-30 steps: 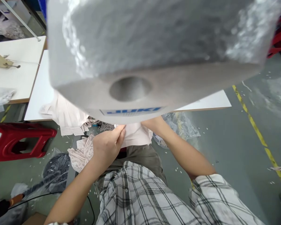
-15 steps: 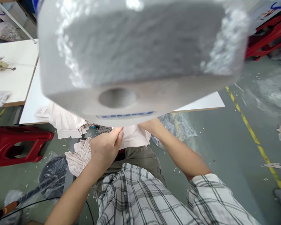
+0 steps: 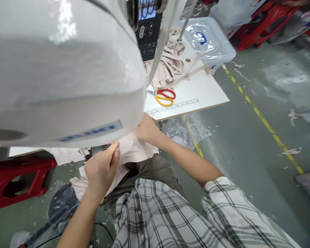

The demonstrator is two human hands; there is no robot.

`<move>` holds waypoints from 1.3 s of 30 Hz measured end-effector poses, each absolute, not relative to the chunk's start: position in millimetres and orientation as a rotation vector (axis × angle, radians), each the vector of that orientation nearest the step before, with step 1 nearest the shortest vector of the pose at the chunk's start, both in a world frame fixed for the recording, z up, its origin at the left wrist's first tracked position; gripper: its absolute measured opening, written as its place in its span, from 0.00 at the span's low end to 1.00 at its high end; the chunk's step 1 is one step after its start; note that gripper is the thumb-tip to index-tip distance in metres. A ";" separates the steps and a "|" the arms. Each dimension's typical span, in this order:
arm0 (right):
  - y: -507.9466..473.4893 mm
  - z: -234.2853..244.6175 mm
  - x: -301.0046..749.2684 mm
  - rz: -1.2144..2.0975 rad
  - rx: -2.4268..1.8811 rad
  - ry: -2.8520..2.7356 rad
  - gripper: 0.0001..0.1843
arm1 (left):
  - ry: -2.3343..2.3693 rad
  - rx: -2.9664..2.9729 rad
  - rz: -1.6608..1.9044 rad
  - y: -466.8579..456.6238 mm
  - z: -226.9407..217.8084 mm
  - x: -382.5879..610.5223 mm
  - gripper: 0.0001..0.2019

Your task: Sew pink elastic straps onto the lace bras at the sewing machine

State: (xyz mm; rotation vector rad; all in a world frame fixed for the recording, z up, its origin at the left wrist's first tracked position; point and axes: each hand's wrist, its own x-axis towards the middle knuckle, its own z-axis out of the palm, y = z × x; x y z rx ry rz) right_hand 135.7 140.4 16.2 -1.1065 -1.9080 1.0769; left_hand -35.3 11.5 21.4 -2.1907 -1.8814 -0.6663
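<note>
A white sewing machine head (image 3: 67, 79) fills the upper left of the view and hides the stitching area. Below its lower edge, a pale pink piece of fabric (image 3: 135, 151) hangs between my hands over the lap. My left hand (image 3: 100, 168) pinches the fabric's left edge between thumb and forefinger. At the right side of the cloth, my right hand (image 3: 147, 130) is closed on it, fingertips partly hidden by the machine and the fabric. More pale pink pieces (image 3: 67, 155) lie at the table's left edge, partly covered by the machine head.
Scissors with red and yellow handles (image 3: 165, 97) lie by a printed ruler (image 3: 173, 106) on the white table (image 3: 209, 91). Fabric strips (image 3: 165, 69) are heaped behind them, near a clear lidded box (image 3: 209, 39). A red stool (image 3: 38, 175) stands left; plastic bags lie on the floor.
My view has swung right, so the machine head sits further left and the scissors, strips and box have come into sight. Both hands still hold the fabric, now spread wider between them.
</note>
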 end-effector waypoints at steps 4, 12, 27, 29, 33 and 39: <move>139.9 13.9 133.2 1.067 -1.089 -1.880 0.11 | -1.915 -2.190 -0.709 11.4 22.3 -37.4 0.13; 138.5 18.7 138.5 1.102 -1.054 -1.865 0.11 | -1.886 -2.247 -0.747 17.2 27.2 -29.4 0.13; 138.1 21.7 148.8 1.143 -1.117 -1.813 0.10 | -1.781 -2.310 -0.755 18.4 30.0 -22.9 0.11; 138.8 18.9 150.9 1.126 -1.117 -1.788 0.09 | -1.794 -2.315 -0.797 16.0 27.9 -25.3 0.10; 138.5 9.6 149.6 1.141 -1.113 -1.725 0.09 | -1.993 -2.264 -0.907 12.1 23.6 -29.7 0.11; 113.6 -9.7 140.1 1.482 -0.981 -1.428 0.17 | -2.317 -2.180 -1.172 7.4 36.7 -26.6 0.13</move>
